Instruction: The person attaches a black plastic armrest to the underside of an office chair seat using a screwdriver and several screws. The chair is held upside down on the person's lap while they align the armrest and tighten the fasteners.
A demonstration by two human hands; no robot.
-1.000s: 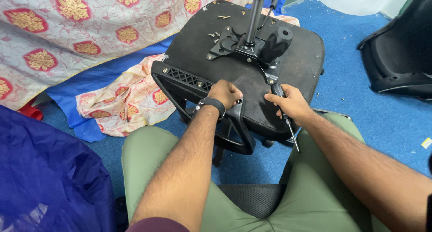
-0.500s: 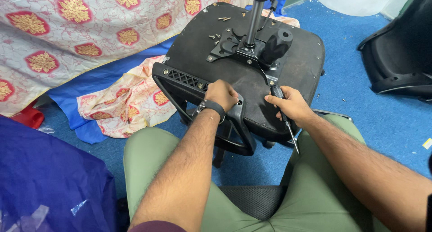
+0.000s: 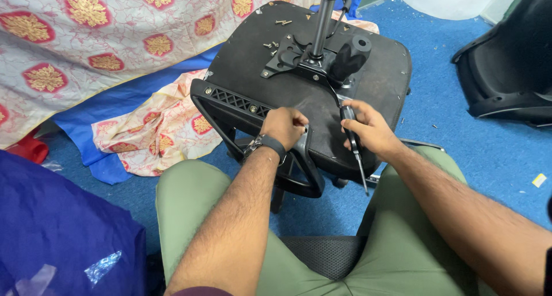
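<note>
An upturned black office chair seat (image 3: 299,95) lies in front of my knees, its metal mechanism plate (image 3: 299,57) and gas-lift post (image 3: 322,20) pointing up. My left hand (image 3: 283,126), with a dark watch on the wrist, is closed on the black plastic armrest frame (image 3: 230,103) at its bracket on the seat's near edge. My right hand (image 3: 368,129) holds a screwdriver (image 3: 352,141) by its black handle, with the metal shaft pointing down toward me. Loose screws (image 3: 271,43) lie on the seat near the plate.
Patterned white, red and gold cloth (image 3: 86,37) covers the left side over a blue sheet. A dark blue plastic sheet (image 3: 52,221) lies at lower left. Another black chair part (image 3: 506,60) stands at the right on blue carpet (image 3: 460,141). I sit on a mesh seat (image 3: 322,253).
My right hand has lifted slightly and turned the screwdriver more upright near the seat edge. My left hand has stayed on the armrest bracket. The view shifted a little.
</note>
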